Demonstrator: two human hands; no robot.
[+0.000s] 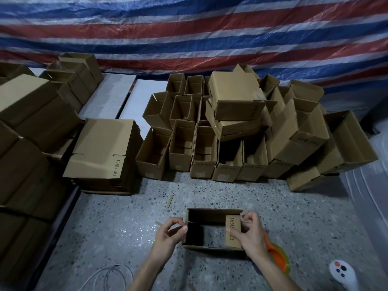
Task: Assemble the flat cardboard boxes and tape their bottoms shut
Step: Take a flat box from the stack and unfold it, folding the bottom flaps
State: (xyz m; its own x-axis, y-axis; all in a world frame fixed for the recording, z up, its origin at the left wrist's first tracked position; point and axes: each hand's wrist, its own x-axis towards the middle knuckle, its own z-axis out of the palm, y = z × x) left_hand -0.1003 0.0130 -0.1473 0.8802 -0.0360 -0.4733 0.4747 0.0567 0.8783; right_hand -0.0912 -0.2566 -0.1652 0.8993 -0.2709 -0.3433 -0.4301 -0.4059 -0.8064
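A small brown cardboard box (212,213) stands opened into a rectangle on the speckled floor in front of me, with its end flaps folded inward. My left hand (169,233) pinches the box's left wall. My right hand (249,232) grips the right wall beside the printed flap (232,229). An orange and green tape dispenser (277,257) lies on the floor just behind my right wrist, partly hidden by it. A stack of flat, unfolded boxes (100,152) sits to the left.
Several assembled open boxes (231,131) are piled against the striped tarp wall (189,28). More stacked cartons (27,133) fill the left side. A white cable (109,276) lies at bottom left, and a white controller-like object (343,271) at bottom right.
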